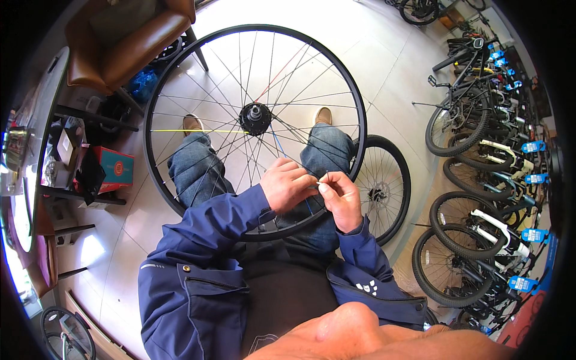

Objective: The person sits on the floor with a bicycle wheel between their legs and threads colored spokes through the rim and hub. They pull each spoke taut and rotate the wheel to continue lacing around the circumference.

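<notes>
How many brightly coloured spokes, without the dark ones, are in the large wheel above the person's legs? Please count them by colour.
Yellow spoke: 1
Red spoke: 1
Blue spoke: 1
Total: 3

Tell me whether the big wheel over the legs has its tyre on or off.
Off: the wheel shows just a smooth, narrow black rim, without tread, unlike the treaded tyre at its right.
</notes>
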`<act>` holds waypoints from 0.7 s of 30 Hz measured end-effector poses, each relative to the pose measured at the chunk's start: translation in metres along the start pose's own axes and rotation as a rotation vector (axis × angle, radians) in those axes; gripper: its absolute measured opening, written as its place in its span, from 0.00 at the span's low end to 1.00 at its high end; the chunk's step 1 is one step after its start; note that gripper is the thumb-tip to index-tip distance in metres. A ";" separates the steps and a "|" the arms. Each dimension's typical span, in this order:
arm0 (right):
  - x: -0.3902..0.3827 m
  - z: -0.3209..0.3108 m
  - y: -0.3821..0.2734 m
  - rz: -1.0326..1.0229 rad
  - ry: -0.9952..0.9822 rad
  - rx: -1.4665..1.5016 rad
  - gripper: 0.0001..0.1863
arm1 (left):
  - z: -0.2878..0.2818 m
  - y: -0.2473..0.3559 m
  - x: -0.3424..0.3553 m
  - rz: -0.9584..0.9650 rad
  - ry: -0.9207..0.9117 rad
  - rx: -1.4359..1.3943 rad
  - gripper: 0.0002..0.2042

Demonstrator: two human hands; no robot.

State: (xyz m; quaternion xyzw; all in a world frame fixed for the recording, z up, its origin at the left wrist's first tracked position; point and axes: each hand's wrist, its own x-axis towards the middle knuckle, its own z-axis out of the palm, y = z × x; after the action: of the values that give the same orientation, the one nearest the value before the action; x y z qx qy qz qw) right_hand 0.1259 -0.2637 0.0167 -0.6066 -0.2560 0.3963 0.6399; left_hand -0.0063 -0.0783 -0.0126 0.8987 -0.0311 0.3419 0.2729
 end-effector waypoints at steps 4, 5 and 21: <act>-0.002 -0.010 0.003 0.119 -0.045 -0.024 0.07 | 0.001 0.001 0.000 0.010 0.073 -0.030 0.14; -0.003 -0.011 0.004 0.116 -0.038 -0.038 0.08 | 0.001 0.002 0.000 0.001 0.072 -0.030 0.14; -0.007 -0.021 -0.001 0.059 -0.043 0.017 0.15 | -0.005 0.003 -0.002 -0.033 0.006 -0.039 0.13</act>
State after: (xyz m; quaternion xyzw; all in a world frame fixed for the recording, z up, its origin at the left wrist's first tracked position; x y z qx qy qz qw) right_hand 0.1393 -0.2814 0.0162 -0.5998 -0.2486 0.4300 0.6273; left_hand -0.0117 -0.0786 -0.0091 0.8927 -0.0223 0.3393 0.2958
